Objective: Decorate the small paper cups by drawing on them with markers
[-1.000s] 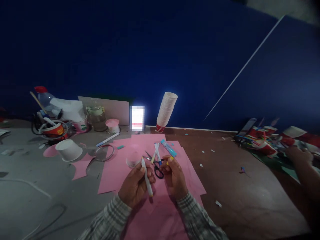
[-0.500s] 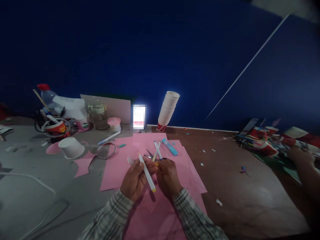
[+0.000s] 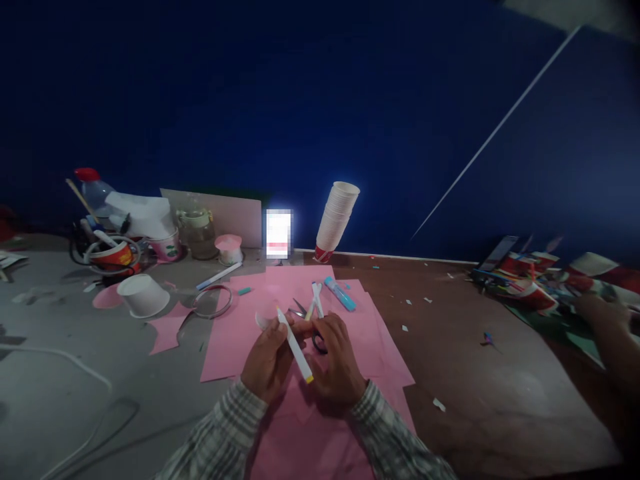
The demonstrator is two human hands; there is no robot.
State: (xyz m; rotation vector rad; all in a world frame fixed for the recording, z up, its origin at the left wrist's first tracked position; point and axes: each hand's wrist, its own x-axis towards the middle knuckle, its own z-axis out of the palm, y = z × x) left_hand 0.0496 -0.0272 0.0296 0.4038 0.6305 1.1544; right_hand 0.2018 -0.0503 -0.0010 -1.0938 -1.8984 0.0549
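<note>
A white marker (image 3: pixel 296 347) with a yellow end slants up and left, its tip bare. My left hand (image 3: pixel 265 360) is closed around it, above pink paper. Just to the right, my right hand (image 3: pixel 337 360) has its fingers curved and apart, the thumb close to the marker's yellow end. Between thumb and fingers shows the dark handle of a pair of scissors (image 3: pixel 320 343). Past the fingertips lie two crossed markers, one a white marker (image 3: pixel 318 299), and a light blue tube (image 3: pixel 340 294). A small curved white piece (image 3: pixel 262 321) lies by my left fingers.
Pink sheets (image 3: pixel 225 347) cover the table's middle. On the left stand a white paper cup (image 3: pixel 143 295), a glass jar (image 3: pixel 201 233) and a pen holder (image 3: pixel 113 257); a roll of tape (image 3: pixel 213 302) lies nearer. A leaning cup stack (image 3: pixel 336 217) rises behind. Another person's hand (image 3: pixel 597 310) works far right.
My right hand has opened from a closed grip by a yellow piece, which no longer shows, and uncovers the scissors' handle. My left hand keeps the marker nearly still.
</note>
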